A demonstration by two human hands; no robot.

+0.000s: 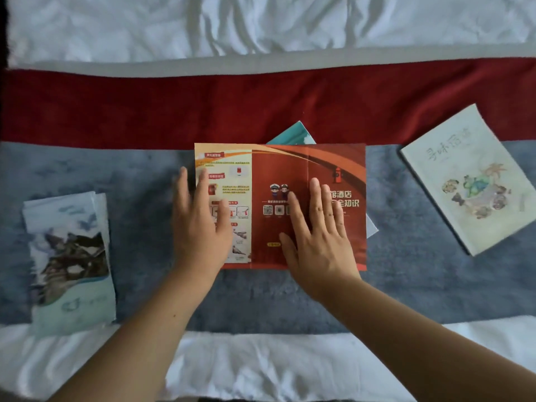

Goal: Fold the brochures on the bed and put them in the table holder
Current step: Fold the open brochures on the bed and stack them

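The red fire-safety brochure is lying spread open on the bed, showing three panels side by side: a cream one on the left and two red ones, with a crease running between the red pair.

Both hands are lying palm down on it. The left hand is resting on the cream panel, its fingers straight and slightly fanned, pointing away from the person; its outer edge is hanging over the brochure's left border onto the cloth. The right hand is pressing flat across the crease, with its straight, spread fingers reaching onto the right panel beside the printed title and its thumb lying out over the middle panel. Neither hand is pinching or curling round the paper. Both forearms are coming in from the lower edge of the view.

Under the red brochure another sheet, a teal brochure, is poking out at the top; a pale corner is also peeking out at the right edge.

Well apart to the left, a folded blue brochure with a landscape picture is lying on what looks like a second one. To the right, a pale illustrated booklet is lying tilted.

Everything is sitting on the blue-grey band of a bed runner, with a dark red band beyond it and the white sheet past that.
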